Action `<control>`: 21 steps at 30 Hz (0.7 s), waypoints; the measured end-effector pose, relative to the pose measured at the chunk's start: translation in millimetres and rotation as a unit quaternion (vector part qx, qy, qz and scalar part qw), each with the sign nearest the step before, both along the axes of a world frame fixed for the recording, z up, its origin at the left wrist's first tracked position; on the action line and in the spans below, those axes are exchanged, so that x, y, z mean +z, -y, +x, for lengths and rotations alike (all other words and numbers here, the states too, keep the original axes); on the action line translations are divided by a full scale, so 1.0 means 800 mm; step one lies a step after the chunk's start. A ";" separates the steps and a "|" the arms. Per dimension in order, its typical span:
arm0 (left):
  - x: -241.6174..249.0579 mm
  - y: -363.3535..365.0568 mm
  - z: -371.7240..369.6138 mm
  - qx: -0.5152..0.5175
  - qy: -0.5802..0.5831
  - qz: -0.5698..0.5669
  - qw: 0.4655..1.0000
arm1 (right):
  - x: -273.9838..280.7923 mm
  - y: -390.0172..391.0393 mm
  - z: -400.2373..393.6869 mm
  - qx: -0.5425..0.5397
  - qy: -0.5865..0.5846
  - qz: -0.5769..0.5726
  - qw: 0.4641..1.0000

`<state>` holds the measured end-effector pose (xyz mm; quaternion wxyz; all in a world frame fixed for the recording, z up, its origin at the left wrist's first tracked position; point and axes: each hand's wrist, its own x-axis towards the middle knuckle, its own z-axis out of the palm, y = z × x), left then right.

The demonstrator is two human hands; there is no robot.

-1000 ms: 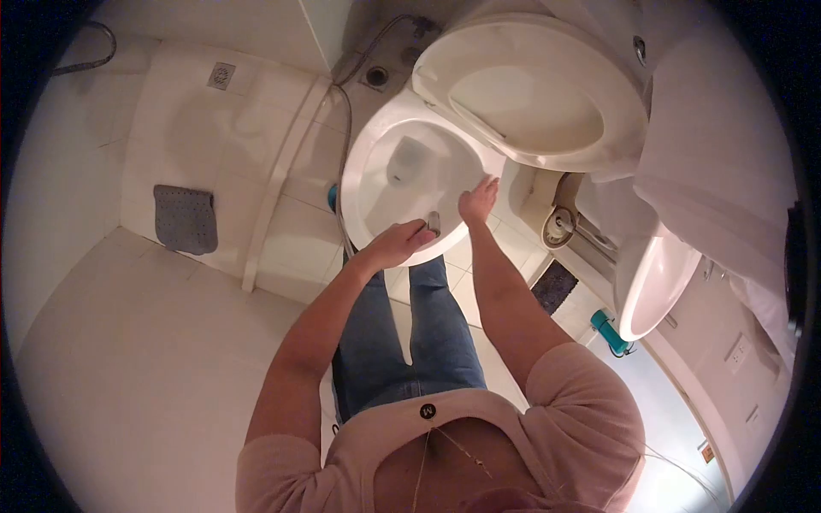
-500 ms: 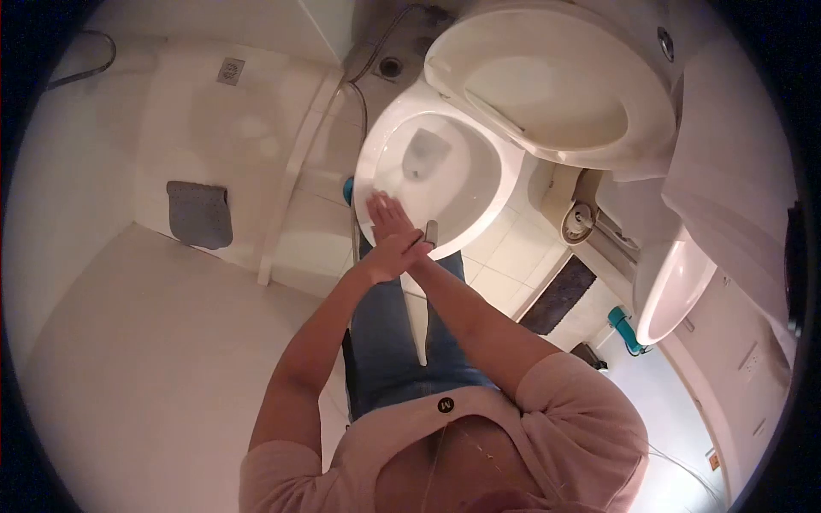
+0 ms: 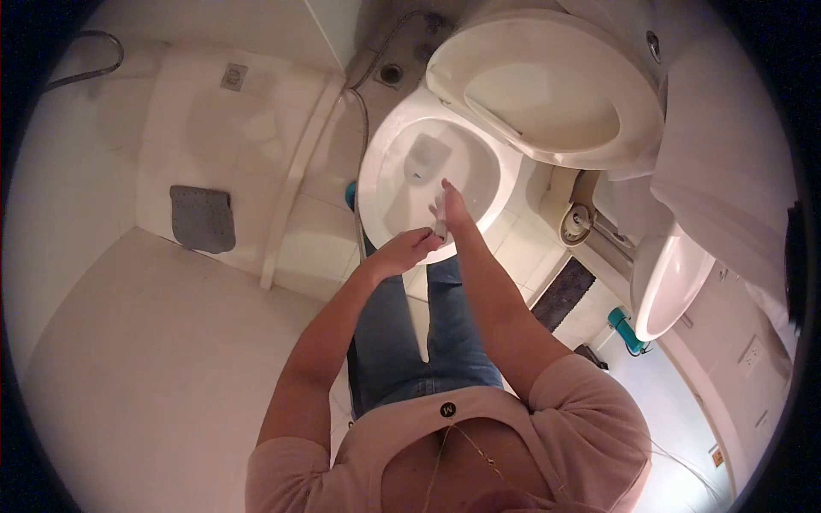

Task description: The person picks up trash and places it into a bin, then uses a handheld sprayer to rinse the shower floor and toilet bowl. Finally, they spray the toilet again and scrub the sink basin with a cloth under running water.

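My left hand [image 3: 409, 251] is closed at the front rim of the toilet bowl [image 3: 373, 184]. A small pale object [image 3: 440, 229] sticks up from its fingertips; its kind is not clear. Just beyond it, my right hand [image 3: 453, 208] reaches over the bowl with its fingers stretched out and apart. Whether the right fingers touch the pale object cannot be told. The raised seat and lid [image 3: 547, 81] lean back behind the bowl. A small blue speck [image 3: 416, 175] shows in the bottom of the bowl.
A thin hose [image 3: 365, 124] runs along the bowl's left side, beside a teal item [image 3: 351, 195]. To the right are a toilet roll holder [image 3: 577, 224], a sink [image 3: 671, 295], a dark mat [image 3: 563, 293] and a teal hair dryer [image 3: 629, 331]. A grey mat [image 3: 203, 219] lies at left.
My right hand has moved right, out from under my left hand, and now points toward the back of the bowl. The pale object has shifted slightly right with my left hand.
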<state>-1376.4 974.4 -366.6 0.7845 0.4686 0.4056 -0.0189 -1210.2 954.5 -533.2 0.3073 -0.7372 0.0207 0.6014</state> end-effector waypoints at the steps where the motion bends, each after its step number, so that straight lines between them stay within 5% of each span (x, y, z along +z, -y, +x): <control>1: 0.001 -0.004 0.003 -0.020 -0.004 -0.012 1.000 | 0.007 -0.012 -0.002 -0.120 -0.067 -0.004 0.990; 2: -0.003 -0.003 0.003 -0.002 -0.008 -0.011 1.000 | 0.017 -0.019 0.001 -0.083 -0.067 0.025 0.994; 3: -0.013 0.001 0.007 0.015 -0.009 -0.011 1.000 | 0.009 -0.020 0.012 0.163 0.022 0.081 0.983; 4: -0.020 0.004 0.012 0.031 -0.007 -0.011 0.999 | -0.012 -0.016 0.029 0.398 0.112 0.127 0.902; 6: -0.025 0.002 0.016 0.023 -0.022 0.001 1.000 | -0.040 -0.008 0.050 0.533 0.186 0.128 0.816; 8: -0.033 0.002 0.013 0.028 -0.027 -0.004 0.999 | -0.053 -0.003 0.044 0.370 0.160 0.065 0.913; 11: -0.039 0.003 0.013 0.006 -0.029 0.018 0.999 | -0.020 -0.013 0.030 0.665 0.378 0.180 0.619; 14: -0.038 0.015 0.020 0.028 0.001 0.088 0.996 | 0.007 -0.011 0.032 0.650 0.374 0.234 0.618; 17: -0.028 0.013 0.027 0.000 0.007 0.099 0.995 | -0.001 -0.017 0.036 0.815 0.341 0.165 0.439; 20: -0.024 0.015 0.033 -0.040 -0.002 0.097 0.994 | -0.096 0.027 0.080 0.847 0.341 0.196 0.358; 21: -0.025 0.018 0.035 -0.046 0.001 0.107 0.993 | -0.074 0.021 0.074 0.835 0.352 0.189 0.380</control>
